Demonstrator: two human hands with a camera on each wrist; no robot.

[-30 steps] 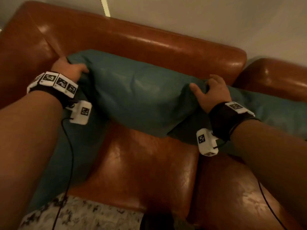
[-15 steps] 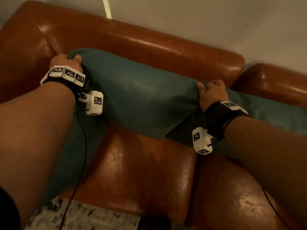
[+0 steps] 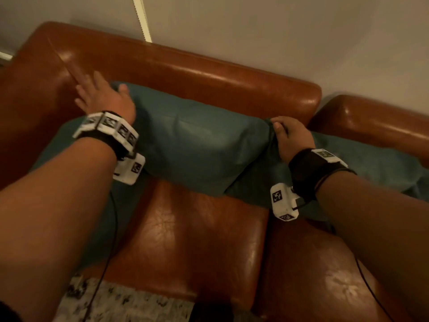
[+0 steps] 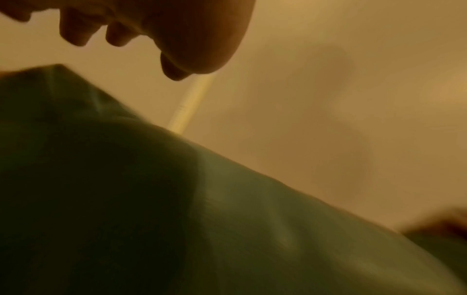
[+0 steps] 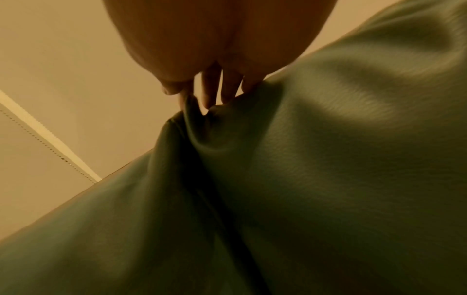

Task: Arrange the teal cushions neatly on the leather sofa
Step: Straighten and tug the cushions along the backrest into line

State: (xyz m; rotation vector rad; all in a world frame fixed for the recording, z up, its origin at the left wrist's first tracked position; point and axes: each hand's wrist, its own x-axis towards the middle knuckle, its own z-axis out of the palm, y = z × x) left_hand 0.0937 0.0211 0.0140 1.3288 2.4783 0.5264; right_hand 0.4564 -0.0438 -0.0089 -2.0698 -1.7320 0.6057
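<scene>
cushion (image 3: pixel 197 145) in the middle leans on the sofa (image 3: pixel 209 89) backrest, long axis from 10 to 4 o'clock, between both hands. left hand (image 3: pixel 104 98) hovers spread at its 10 o'clock corner, gripping nothing. right hand (image 3: pixel 292 138) pinches the 3 o'clock corner and is nearer. more teal cushions lie either side. no readable writing anywhere.

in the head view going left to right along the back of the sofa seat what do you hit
left hand → middle teal cushion → right hand → right teal cushion
</scene>
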